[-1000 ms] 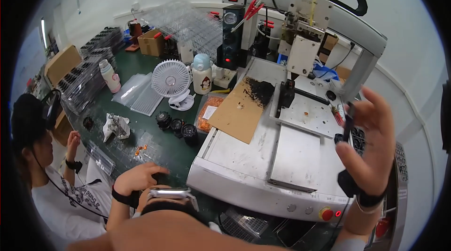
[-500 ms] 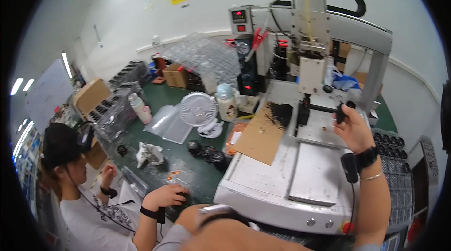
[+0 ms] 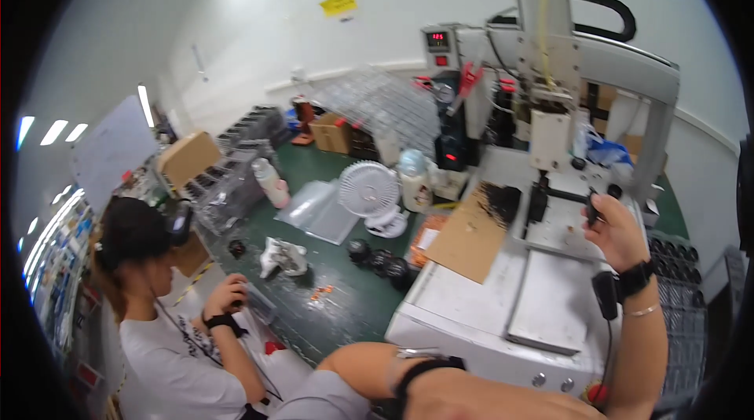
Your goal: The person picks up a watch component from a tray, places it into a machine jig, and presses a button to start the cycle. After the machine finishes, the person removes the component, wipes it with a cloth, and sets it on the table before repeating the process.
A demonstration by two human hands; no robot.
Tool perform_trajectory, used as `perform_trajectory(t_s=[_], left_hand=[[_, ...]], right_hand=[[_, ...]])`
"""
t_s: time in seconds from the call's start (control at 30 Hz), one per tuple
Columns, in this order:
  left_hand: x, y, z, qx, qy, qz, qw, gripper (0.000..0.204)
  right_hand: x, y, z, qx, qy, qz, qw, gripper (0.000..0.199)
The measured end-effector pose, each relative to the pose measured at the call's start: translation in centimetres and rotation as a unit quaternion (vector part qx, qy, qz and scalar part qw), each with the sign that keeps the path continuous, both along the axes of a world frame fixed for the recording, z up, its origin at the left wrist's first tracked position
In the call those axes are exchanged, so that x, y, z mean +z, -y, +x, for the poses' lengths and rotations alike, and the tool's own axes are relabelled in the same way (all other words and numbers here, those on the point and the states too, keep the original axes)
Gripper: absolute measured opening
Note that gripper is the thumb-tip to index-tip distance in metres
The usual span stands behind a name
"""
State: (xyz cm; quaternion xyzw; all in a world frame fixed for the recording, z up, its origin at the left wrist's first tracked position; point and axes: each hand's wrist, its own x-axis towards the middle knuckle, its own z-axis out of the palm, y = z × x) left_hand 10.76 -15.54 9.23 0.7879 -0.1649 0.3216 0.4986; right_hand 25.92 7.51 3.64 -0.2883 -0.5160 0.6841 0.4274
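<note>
Above the right edge of the benchtop gantry machine (image 3: 448, 341): one right hand (image 3: 615, 231), thumb and fingertips closed on a small black part (image 3: 592, 208), exact form too small to tell. Right wrist: a black strap (image 3: 635, 278) bearing a small black box (image 3: 605, 295) with a cable, and a thin bracelet (image 3: 644, 311) below it. Across the lower edge of the view: one left arm (image 3: 510, 388), banded in black; whether its fingers were open or closed could not be told.

On the machine bed: one sheet of brown cardboard (image 3: 463, 243) at the left edge, black granules (image 3: 500, 204) heaped at its far corner; one flat pale plate (image 3: 550, 306) toward the near edge.

On the green desk (image 3: 353, 318), beside the machine's left edge: three black ribbed round parts (image 3: 381, 263) in a row, and a bag of orange pieces (image 3: 428, 235). Toward the middle: one white fan (image 3: 369, 189), a bottle with a pale blue lid (image 3: 414, 176), flat clear plastic bags (image 3: 318, 212). Nearer the left edge: a pink-and-white bottle (image 3: 271, 184) and a crumpled white wrapper (image 3: 283, 256); loose orange bits (image 3: 322, 293) lay nearer the front. At the far edge: one cardboard box (image 3: 330, 135).

Beside the desk's left edge: a seated co-worker (image 3: 177, 341) in a white shirt, one forearm raised.
</note>
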Motion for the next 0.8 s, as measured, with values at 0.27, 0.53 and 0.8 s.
perform_trajectory(t_s=[0.27, 0.53, 0.8], left_hand=[[2.2, 2.1, 0.0, -0.023, 0.122, -0.111, 0.986, 0.058], [0.5, -5.5, -1.2, 0.213, 0.255, -0.24, 0.912, 0.021], [-6.9, -16.9, -6.4, 0.616, 0.086, -0.269, 0.736, 0.029]], right_hand=[[1.6, 0.5, 0.3, -0.019, 0.008, 0.013, 1.0, 0.022], [1.2, 0.7, 0.9, -0.01, 0.072, 0.039, 0.997, 0.032], [1.9, 3.1, 0.5, -0.022, 0.295, 0.21, 0.932, 0.024]])
